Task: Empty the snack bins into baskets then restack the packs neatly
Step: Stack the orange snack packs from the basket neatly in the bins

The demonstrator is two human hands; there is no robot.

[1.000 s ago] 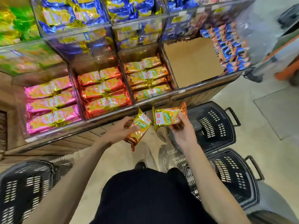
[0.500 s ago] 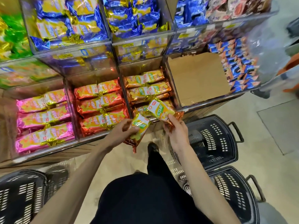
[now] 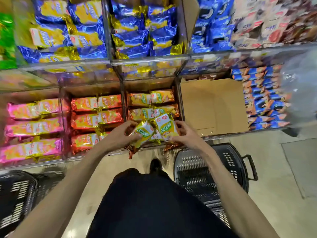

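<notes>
Evidently restacking is under way. The left grip [image 3: 120,136] has its fingers curled round the edge of one yellow-green pack [image 3: 143,135], and the right grip [image 3: 186,134] clasps a second pack [image 3: 165,126] the same way. Both packs hover label-up, side by side, over the front of the gold bin [image 3: 151,100], likely so they can drop flat and match the rows behind. Holding them by the edges keeps the labels showing and the foil uncrushed. A black basket [image 3: 223,169] stands on the floor just below the right arm, within reach for more packs. A cardboard-lined bin [image 3: 211,107] sits just right of the gold one.
</notes>
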